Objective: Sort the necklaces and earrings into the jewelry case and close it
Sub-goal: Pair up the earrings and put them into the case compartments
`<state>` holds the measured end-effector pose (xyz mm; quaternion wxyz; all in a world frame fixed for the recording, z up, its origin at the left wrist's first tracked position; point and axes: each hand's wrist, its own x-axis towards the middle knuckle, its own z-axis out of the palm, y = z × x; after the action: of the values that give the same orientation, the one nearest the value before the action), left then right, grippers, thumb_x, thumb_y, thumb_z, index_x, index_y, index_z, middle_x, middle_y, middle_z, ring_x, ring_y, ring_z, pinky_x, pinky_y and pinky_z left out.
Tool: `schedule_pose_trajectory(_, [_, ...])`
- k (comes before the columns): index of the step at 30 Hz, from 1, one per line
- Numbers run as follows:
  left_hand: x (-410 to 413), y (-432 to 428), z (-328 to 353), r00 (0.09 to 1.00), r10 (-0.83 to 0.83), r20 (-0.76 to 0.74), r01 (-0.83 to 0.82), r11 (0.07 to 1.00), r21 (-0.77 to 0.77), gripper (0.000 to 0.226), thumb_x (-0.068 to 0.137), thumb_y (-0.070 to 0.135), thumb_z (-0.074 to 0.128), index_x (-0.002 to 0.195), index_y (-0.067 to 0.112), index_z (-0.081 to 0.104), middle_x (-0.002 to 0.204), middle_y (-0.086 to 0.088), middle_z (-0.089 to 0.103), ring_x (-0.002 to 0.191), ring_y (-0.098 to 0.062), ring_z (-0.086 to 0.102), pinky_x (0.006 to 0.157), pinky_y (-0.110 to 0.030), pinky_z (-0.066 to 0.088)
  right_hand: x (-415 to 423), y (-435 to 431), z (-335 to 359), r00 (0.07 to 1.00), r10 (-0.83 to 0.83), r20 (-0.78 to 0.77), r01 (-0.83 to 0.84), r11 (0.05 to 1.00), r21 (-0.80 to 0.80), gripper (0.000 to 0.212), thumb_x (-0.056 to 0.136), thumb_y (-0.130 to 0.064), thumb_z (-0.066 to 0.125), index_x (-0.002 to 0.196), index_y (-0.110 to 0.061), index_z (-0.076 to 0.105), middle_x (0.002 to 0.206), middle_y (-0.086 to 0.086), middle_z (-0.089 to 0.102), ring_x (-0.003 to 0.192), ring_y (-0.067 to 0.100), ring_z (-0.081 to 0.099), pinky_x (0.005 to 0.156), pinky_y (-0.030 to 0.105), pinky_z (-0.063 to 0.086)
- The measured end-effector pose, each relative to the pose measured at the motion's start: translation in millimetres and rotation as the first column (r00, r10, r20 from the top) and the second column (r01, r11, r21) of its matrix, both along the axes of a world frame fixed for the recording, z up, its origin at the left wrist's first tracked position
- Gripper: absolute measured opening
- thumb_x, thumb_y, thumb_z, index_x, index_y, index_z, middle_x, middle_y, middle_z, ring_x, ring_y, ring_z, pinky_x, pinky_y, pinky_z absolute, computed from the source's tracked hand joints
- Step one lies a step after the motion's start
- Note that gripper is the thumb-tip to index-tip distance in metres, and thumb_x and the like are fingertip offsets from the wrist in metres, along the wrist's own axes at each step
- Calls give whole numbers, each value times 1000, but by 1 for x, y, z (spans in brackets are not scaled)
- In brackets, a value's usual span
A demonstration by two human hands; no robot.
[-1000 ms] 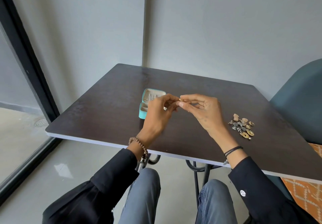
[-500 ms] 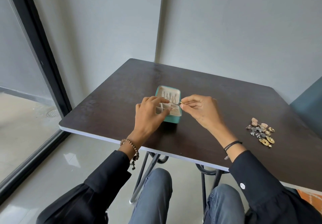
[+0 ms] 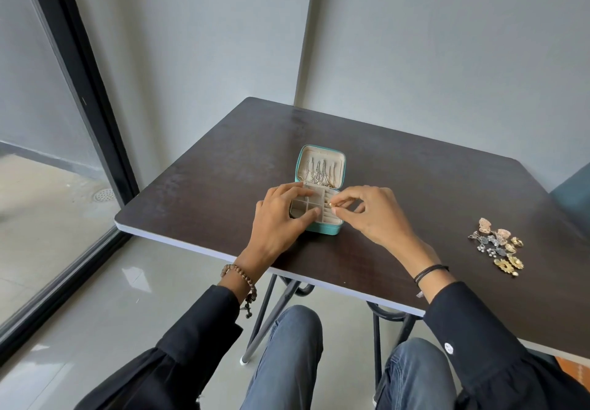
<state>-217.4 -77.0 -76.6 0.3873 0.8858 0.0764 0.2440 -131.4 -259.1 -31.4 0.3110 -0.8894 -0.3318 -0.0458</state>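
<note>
A small teal jewelry case stands open on the dark table, its lid upright with several necklaces hanging inside. My left hand grips the case's left side, thumb on its front edge. My right hand pinches a small gold earring over the slotted right part of the case's tray. A pile of several gold and silver earrings lies on the table to the right of my right hand.
The table's near edge runs over my knees. A black window frame and glass stand at the left. A teal chair back shows at the right edge. Grey walls meet behind the table.
My hands have come down from in front of me to the case. The left hand now holds the case, and the right hand has brought the earring over the tray. The camera has tilted.
</note>
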Motion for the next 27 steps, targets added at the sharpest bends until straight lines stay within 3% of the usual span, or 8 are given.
schedule_pose_trajectory(3, [0, 1, -1, 1000, -5, 8, 5, 1000, -8, 36, 88, 42, 71, 122, 31, 67, 140, 12, 55, 131, -9, 41, 96, -31, 29, 3, 1, -3, 1000, 6, 14, -6, 1000, -19, 17, 88, -22, 76, 104, -25, 80, 88, -17, 68, 76, -11, 59, 67, 9, 39])
schedule_pose_trajectory(7, [1, 1, -2, 1000, -8, 9, 8, 1000, -15, 36, 88, 43, 71, 121, 30, 68, 138, 14, 56, 130, -7, 41, 96, -30, 29, 5, 2, -8, 997, 41, 64, -36, 995, -89, 19, 92, -27, 71, 109, -27, 79, 103, -15, 66, 94, 5, 55, 78, 30, 48])
schedule_pose_trajectory(11, [1, 2, -3, 1000, -16, 6, 16, 1000, -24, 36, 88, 44, 70, 122, 30, 67, 137, 14, 57, 129, -7, 41, 100, -33, 33, 0, 1, -11, 996, 32, 89, -25, 996, -85, 20, 92, -26, 69, 111, -24, 77, 106, -9, 61, 95, 8, 56, 79, 37, 54])
schedule_pose_trajectory(14, [1, 2, -3, 1000, -16, 5, 17, 999, -32, 36, 88, 45, 70, 121, 30, 67, 136, 13, 58, 128, -8, 43, 103, -40, 38, -4, -1, -14, 994, 8, 109, -5, 999, -32, 15, 91, -22, 69, 104, -21, 76, 104, -8, 59, 96, 9, 56, 78, 37, 54])
schedule_pose_trajectory(18, [0, 1, -3, 1000, -10, 8, 10, 999, -34, 36, 88, 45, 71, 120, 30, 68, 134, 13, 59, 127, -9, 45, 104, -42, 39, -11, -2, -17, 995, 7, 99, -3, 999, -42, 19, 93, -23, 65, 109, -20, 76, 108, -12, 56, 100, 6, 54, 80, 36, 55])
schedule_pose_trajectory(22, [-1, 0, 0, 1000, -5, 4, 5, 1000, -16, 34, 88, 45, 70, 119, 30, 68, 134, 13, 59, 127, -9, 45, 98, -34, 33, -15, -3, -17, 996, -9, 88, 11, 1000, -18, 20, 94, -23, 65, 112, -21, 74, 112, -12, 56, 102, 4, 55, 81, 33, 55])
schedule_pose_trajectory(27, [-2, -9, 7, 997, 40, 67, -47, 992, 113, 29, 89, 44, 60, 111, 29, 71, 131, 12, 62, 125, -10, 48, 94, -30, 28, -17, -8, -14, 996, -48, 68, 42, 995, 95, 14, 93, -23, 66, 104, -21, 75, 110, -10, 62, 94, 3, 62, 78, 24, 54])
